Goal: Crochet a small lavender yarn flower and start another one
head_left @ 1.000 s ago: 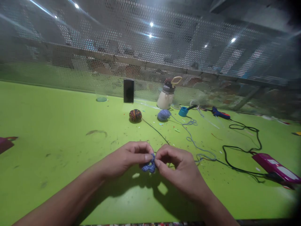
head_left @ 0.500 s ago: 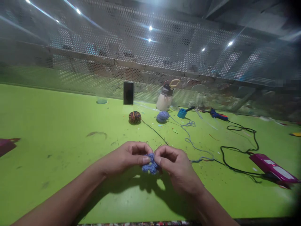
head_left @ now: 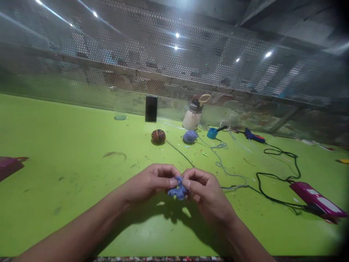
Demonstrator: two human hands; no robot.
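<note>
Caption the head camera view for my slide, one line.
Left hand and right hand pinch a small blue looped yarn piece over a green table, round multicoloured yarn ball and periwinkle yarn ball beyond.

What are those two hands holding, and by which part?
A small blue yarn piece, pinched near its upper edge: the left hand on its left, the right hand on its right.

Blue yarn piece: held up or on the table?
Held up: left hand and right hand pinch the blue yarn piece, its shadow apart on the table.
</note>
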